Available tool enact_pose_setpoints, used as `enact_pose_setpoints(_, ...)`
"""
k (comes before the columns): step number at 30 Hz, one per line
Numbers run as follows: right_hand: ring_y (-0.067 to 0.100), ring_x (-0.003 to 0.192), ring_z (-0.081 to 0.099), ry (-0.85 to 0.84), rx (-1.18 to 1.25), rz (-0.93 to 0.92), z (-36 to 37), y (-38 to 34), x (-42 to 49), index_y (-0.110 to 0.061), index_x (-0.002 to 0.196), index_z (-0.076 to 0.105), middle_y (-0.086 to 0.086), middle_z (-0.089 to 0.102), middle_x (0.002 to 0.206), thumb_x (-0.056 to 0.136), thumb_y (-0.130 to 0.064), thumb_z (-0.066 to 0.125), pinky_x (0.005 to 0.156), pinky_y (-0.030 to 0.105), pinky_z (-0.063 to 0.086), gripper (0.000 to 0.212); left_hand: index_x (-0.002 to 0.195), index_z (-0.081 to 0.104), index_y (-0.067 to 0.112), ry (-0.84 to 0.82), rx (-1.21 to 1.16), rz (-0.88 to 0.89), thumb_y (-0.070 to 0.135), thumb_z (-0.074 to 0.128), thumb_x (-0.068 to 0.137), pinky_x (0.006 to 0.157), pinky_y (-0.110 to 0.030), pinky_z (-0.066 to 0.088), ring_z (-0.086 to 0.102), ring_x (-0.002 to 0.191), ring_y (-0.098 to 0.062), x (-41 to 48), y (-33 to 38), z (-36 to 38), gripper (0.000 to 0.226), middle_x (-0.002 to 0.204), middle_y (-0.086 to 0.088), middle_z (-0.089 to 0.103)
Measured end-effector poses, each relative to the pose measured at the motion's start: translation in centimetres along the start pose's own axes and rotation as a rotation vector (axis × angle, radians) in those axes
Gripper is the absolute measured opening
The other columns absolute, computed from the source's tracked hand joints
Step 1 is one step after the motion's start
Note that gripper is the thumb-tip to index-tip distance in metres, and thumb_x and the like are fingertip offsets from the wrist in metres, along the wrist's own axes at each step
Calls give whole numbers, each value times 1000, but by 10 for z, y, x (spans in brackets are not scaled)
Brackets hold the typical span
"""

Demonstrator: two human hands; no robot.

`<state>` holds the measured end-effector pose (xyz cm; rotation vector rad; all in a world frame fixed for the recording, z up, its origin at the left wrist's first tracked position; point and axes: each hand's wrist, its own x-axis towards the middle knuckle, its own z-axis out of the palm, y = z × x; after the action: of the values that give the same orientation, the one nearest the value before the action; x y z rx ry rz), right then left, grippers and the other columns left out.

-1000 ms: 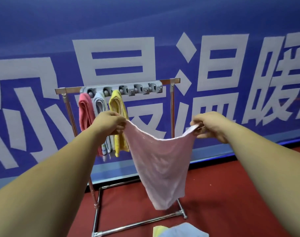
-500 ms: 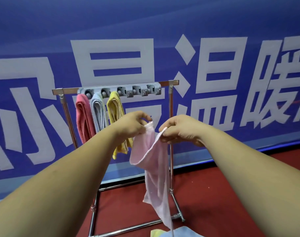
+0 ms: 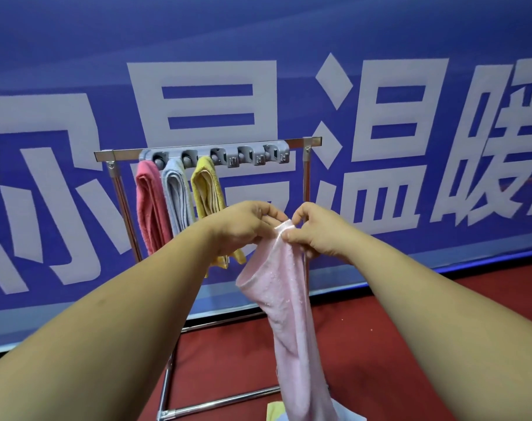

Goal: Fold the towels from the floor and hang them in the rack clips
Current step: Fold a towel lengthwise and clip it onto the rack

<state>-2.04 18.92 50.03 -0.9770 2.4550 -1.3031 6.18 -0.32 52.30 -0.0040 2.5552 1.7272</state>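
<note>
Before the chrome rack [image 3: 305, 183], in the head view, the left grip [image 3: 243, 229] and right grip [image 3: 316, 235] sit almost touching. Each pinches the top edge of the pale pink towel [image 3: 289, 314], so its gathered corners lie between the two sets of fingertips while the doubled cloth hangs straight down below them toward the red floor [image 3: 395, 344]. Behind the left grip, a coral towel [image 3: 150, 208], a grey towel [image 3: 178, 196] and a yellow towel [image 3: 207, 189] hang side by side from the left part of the grey clip strip [image 3: 216, 153], against a blue banner [image 3: 289, 41].
</note>
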Motion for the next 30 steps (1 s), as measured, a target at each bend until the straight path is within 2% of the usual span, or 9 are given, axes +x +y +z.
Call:
enact_pose_setpoints(4, 14, 68, 52, 29, -168, -56, -4, 0, -6, -18, 94, 74, -3, 60, 74, 89, -41, 81, 62, 32, 42, 24, 122, 65, -8, -15, -35, -10, -14, 60, 97, 74, -27, 60, 74, 84, -20, -1, -5, 3, 27, 100, -17, 75)
enact_pose_setpoints(7, 15, 68, 47, 103, -179, -48, -4, -1, -8, -7, 84, 64, 0, 55, 75, 87, -41, 84, 61, 33, 39, 40, 114, 66, 3, 66, -93, -26, -3, 71, 96, 65, -25, 57, 69, 73, -16, 0, -11, 4, 19, 92, -13, 70)
enact_pose_setpoints(10, 17, 67, 44, 156, -106, -15, -8, 1, -9, -6, 83, 60, 5, 53, 76, 90, -33, 79, 61, 33, 38, 33, 115, 68, 3, 70, -22, -94, 32, 95, 78, 83, -42, 53, 66, 88, -29, -2, -23, -1, 55, 101, -16, 70)
enact_pose_setpoints(12, 18, 71, 48, 185, -3, 16, -12, 1, -10, -2, 84, 62, 7, 56, 79, 92, -27, 73, 63, 35, 41, 28, 111, 70, 7, 151, 126, -99, 41, 99, 66, 81, -45, 54, 67, 85, -28, -3, -29, -1, 63, 96, -13, 73)
enact_pose_setpoints(16, 24, 73, 57, 297, 78, 115, -11, 2, -5, -6, 81, 64, 17, 63, 83, 87, -29, 67, 65, 41, 51, 24, 91, 67, 7, 463, 287, 68, 37, 85, 88, 54, -30, 52, 56, 63, -18, -2, -22, 5, 35, 72, -4, 62)
enact_pose_setpoints(22, 20, 50, 57, 178, 317, 268, 0, -18, -3, 3, 95, 76, 13, 66, 70, 87, -15, 70, 45, 27, 48, 21, 107, 77, 12, 170, 427, 60, 36, 82, 93, 51, -18, 51, 67, 75, -17, -3, 3, 38, 29, 92, -9, 77)
enact_pose_setpoints(25, 17, 51, 60, 142, 305, 251, 0, -24, -4, 0, 88, 78, 11, 70, 71, 85, -14, 67, 47, 27, 49, 17, 103, 80, 13, 212, 380, 111, 31, 86, 88, 84, -39, 62, 74, 85, -24, 2, -1, 40, 24, 96, -10, 80)
enact_pose_setpoints(26, 17, 53, 60, 120, 296, 239, -1, -25, -5, -3, 83, 78, 11, 71, 73, 84, -14, 67, 50, 28, 47, 16, 102, 80, 12, 230, 337, 109, 28, 87, 88, 85, -42, 63, 73, 82, -22, 4, -3, 39, 23, 95, -11, 80)
enact_pose_setpoints(30, 21, 71, 67, 30, 201, 203, -9, -31, -9, -10, 82, 78, 13, 79, 83, 85, -18, 59, 62, 32, 46, 21, 104, 77, 7, 279, 240, 92, 19, 75, 100, 54, -19, 56, 74, 82, -22, 4, -9, 36, 13, 94, -13, 80)
